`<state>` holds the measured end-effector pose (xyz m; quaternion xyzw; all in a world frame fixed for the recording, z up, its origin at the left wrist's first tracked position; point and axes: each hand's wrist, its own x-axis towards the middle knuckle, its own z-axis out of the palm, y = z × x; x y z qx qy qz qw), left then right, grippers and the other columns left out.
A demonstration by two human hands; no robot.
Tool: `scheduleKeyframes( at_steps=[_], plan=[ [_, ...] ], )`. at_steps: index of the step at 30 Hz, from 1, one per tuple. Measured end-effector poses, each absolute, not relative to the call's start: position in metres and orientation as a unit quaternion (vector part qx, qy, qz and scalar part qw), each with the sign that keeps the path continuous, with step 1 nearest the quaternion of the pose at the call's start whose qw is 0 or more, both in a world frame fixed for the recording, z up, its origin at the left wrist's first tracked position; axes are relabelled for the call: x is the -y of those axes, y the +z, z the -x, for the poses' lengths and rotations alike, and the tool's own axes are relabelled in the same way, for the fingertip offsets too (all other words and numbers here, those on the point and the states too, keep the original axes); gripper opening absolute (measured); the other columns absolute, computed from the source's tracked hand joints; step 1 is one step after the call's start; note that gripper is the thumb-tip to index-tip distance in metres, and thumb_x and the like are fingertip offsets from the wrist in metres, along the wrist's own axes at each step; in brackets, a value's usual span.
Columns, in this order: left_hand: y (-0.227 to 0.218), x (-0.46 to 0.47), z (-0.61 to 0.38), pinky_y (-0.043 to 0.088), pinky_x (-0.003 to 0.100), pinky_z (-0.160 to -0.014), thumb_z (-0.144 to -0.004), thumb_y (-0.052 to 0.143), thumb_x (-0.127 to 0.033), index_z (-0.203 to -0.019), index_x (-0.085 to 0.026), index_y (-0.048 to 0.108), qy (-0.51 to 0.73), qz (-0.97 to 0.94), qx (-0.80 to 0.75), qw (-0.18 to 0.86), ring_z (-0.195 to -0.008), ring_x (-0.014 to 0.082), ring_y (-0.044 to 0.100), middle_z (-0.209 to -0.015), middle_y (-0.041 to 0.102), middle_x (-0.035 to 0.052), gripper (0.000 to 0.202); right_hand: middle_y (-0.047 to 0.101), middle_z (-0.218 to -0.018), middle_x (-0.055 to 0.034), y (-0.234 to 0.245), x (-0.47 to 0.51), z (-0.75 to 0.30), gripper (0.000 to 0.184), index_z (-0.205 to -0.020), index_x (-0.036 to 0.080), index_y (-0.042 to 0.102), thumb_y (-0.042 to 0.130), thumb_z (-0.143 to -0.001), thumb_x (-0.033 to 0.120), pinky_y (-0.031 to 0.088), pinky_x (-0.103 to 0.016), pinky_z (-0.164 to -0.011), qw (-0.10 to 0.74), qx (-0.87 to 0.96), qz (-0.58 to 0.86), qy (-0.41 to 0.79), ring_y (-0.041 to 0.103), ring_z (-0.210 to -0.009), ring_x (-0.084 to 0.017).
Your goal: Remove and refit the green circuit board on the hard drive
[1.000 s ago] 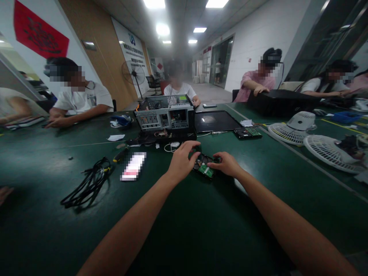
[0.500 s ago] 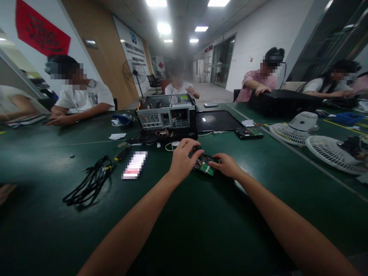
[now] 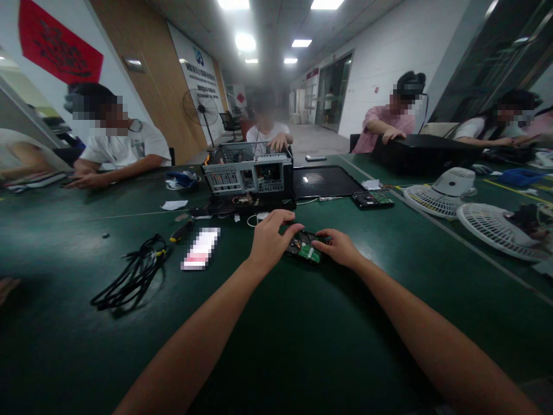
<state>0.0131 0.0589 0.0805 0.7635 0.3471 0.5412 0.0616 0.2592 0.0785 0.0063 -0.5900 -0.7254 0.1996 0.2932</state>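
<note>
A black hard drive [image 3: 306, 248] with a green circuit board faces up between my hands, just over the green table. My left hand [image 3: 271, 239] closes on its left end, thumb and fingertips at the near-left and far edges. From the other side, my right hand [image 3: 340, 248] pinches the right end, with the thumb on the board's side and the fingers round the edge. Some fingertips are hidden behind the drive. A second hard drive [image 3: 373, 200] lies farther off to the right.
An opened computer case [image 3: 248, 176] stands ahead, beside a black panel [image 3: 326, 181]. To the left lie a phone [image 3: 201, 249], a screwdriver [image 3: 181, 230] and a coiled black cable [image 3: 129, 276]. White fan parts [image 3: 496, 230] are at right. Several people sit around the table.
The hard drive stays between both hands, with only slight shifts of the fingers. Across the table, a person's hand has come down onto the computer case.
</note>
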Motion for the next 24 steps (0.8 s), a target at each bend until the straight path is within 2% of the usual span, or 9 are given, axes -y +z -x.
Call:
scheduleKeyframes(
  at_steps=[6,10,14,18,24],
  plan=[
    [0.0828,-0.0564,-0.0128,0.062,0.035,-0.085,-0.090,0.072,-0.020,-0.102,-0.022,0.068,0.543,-0.760,-0.348,0.083,-0.103,0.0187,0.065,-0.112,0.063,0.0052,0.013,0.074,-0.111,-0.0076,0.0048,-0.0792,-0.2604,0.045,-0.119,0.021,0.071,0.071,-0.085,0.052,0.055,-0.034,-0.079,0.296,0.723,0.586,0.216,0.068,-0.083,-0.020],
    [0.0851,-0.0568,-0.0123,0.059,0.041,-0.092,-0.091,0.070,-0.018,-0.103,-0.023,0.069,0.529,-0.777,-0.336,0.058,-0.102,0.0195,0.066,-0.107,0.067,0.0041,0.013,0.074,-0.105,-0.0069,0.0053,-0.0791,-0.2603,0.048,-0.119,0.020,0.071,0.070,-0.085,0.054,0.054,-0.032,-0.076,0.293,0.723,0.588,0.213,0.067,-0.080,-0.019],
    [0.0864,-0.0583,-0.0113,0.058,0.043,-0.097,-0.093,0.066,-0.013,-0.105,-0.023,0.068,0.523,-0.786,-0.325,0.059,-0.106,0.0199,0.067,-0.111,0.070,0.0045,0.016,0.074,-0.106,-0.0070,0.0073,-0.0779,-0.2594,0.046,-0.118,0.020,0.071,0.069,-0.085,0.053,0.053,-0.032,-0.075,0.295,0.724,0.588,0.210,0.066,-0.079,-0.019],
    [0.0861,-0.0592,-0.0114,0.060,0.038,-0.092,-0.092,0.068,-0.015,-0.105,-0.020,0.066,0.528,-0.781,-0.326,0.076,-0.105,0.0188,0.068,-0.112,0.069,0.0056,0.015,0.074,-0.102,-0.0067,0.0094,-0.0762,-0.2589,0.047,-0.118,0.020,0.071,0.070,-0.085,0.053,0.052,-0.032,-0.074,0.293,0.722,0.592,0.208,0.066,-0.078,-0.019],
    [0.0851,-0.0578,-0.0128,0.061,0.035,-0.083,-0.087,0.077,-0.025,-0.092,-0.019,0.062,0.541,-0.763,-0.344,0.085,-0.098,0.0183,0.066,-0.106,0.066,0.0048,0.018,0.074,-0.105,-0.0068,0.0059,-0.0780,-0.2597,0.045,-0.116,0.020,0.071,0.071,-0.085,0.053,0.052,-0.030,-0.070,0.303,0.726,0.583,0.206,0.065,-0.076,-0.018]
  ],
)
